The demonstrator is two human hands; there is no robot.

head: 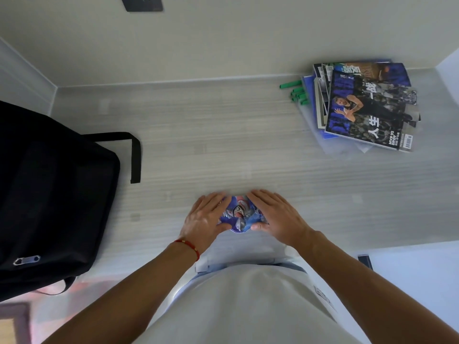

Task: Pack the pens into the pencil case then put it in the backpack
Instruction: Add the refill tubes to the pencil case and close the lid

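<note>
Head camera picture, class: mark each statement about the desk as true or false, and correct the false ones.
1. Both hands are on the pencil case. True: the left hand and right hand hold it between them.
2. The backpack lies at the right of the desk. False: it lies at the left.
3. Green pens lie beside the magazines. True.
4. The green pens are already inside the pencil case. False: they lie at the far right, apart from it.
5. The pencil case is plain black. False: it is blue with a printed picture.
</note>
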